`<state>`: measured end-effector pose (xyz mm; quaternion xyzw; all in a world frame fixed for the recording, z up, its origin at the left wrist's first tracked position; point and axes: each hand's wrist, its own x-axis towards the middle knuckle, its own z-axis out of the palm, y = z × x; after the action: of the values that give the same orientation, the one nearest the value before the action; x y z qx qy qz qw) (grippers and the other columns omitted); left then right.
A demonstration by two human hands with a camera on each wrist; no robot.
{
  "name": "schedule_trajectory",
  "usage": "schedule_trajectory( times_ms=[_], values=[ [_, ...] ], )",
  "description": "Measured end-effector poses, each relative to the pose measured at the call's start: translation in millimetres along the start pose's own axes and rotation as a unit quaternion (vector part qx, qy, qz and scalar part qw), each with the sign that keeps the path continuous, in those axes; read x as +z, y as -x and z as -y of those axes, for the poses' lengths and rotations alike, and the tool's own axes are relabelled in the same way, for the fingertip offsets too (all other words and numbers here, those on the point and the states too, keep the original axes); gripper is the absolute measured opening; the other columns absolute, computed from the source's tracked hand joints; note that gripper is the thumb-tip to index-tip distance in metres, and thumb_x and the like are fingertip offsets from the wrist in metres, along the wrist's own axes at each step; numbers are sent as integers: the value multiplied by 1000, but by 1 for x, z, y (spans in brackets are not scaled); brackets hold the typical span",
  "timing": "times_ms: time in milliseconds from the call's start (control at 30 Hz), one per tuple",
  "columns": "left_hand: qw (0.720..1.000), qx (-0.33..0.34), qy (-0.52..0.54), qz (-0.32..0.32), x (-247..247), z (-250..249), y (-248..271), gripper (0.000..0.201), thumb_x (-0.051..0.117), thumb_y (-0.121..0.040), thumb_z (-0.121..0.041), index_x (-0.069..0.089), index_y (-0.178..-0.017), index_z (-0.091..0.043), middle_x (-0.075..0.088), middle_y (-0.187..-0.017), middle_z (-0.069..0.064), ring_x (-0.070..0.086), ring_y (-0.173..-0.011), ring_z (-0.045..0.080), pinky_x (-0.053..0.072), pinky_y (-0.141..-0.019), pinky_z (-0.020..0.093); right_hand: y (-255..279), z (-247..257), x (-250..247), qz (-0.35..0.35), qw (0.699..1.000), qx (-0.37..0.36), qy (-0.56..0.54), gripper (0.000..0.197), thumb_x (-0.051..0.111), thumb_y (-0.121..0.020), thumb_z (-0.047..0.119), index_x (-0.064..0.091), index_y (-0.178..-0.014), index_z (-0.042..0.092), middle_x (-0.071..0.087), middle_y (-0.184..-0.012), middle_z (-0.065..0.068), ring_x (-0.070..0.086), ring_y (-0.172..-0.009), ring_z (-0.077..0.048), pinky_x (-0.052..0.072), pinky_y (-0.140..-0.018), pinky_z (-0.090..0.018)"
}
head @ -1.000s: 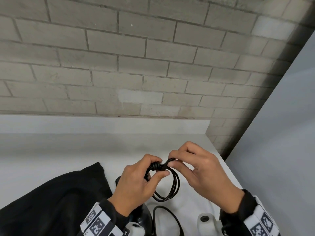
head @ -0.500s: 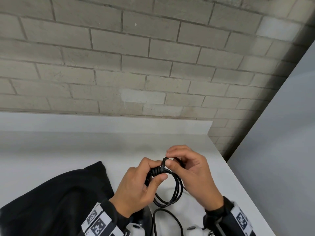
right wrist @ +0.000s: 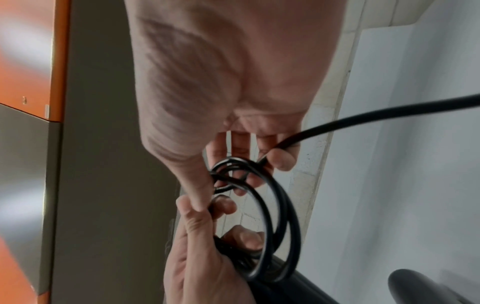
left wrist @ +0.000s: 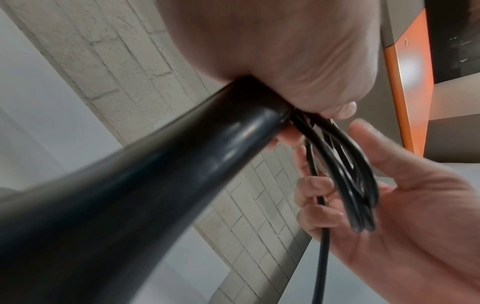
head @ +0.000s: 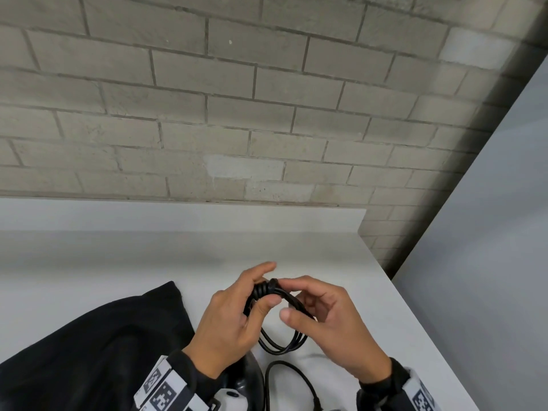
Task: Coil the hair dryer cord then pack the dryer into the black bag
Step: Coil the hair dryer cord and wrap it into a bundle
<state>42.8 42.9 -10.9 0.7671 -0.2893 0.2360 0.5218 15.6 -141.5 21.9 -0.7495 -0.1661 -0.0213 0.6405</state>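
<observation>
My left hand [head: 261, 295] holds the looped black hair dryer cord [head: 281, 342] above the white table, thumb pressed on the tight turns at the top, index finger raised. The left wrist view shows the same hand [left wrist: 335, 115] round the end of the black dryer handle [left wrist: 155, 174] together with the cord loops [left wrist: 345, 185]. My right hand [head: 293, 304] pinches a strand of the cord [right wrist: 280, 148] beside the loops [right wrist: 272, 226]. The dryer body [head: 246, 378] lies mostly hidden under my left wrist. The black bag [head: 89, 351] lies flat at the left.
A loose length of cord [head: 296, 381] curls on the white table [head: 296, 250] near the front edge. The table ends at a brick wall [head: 237, 114] behind and a drop on the right beside a grey panel [head: 489, 262].
My right hand has slid from the top of the wrapped turns down and to the right along the loops. My left index finger has straightened and lifted off the bundle.
</observation>
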Motion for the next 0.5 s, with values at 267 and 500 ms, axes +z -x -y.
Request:
schedule_trajectory(
  times_ms=[267,500],
  values=[
    [1000,11,-10,7,1,-3,-2,29,47,-99,-50,56,-116,-29,65,-95,-19,66,-74,3,53,-65,24,2,-2,4,-5,999,29,-40,39,70,-82,-2,72,-110,25,76,-97,-10,70,-91,-20,54,-81,-29],
    [1000,-15,5,2,-2,1,0,21,53,-96,-42,58,-113,-32,67,-89,-19,66,-73,3,54,-63,29,0,1,10,-13,996,43,-82,40,70,-81,-3,57,-115,13,73,-83,-9,66,-77,-17,51,-78,-24]
  ],
)
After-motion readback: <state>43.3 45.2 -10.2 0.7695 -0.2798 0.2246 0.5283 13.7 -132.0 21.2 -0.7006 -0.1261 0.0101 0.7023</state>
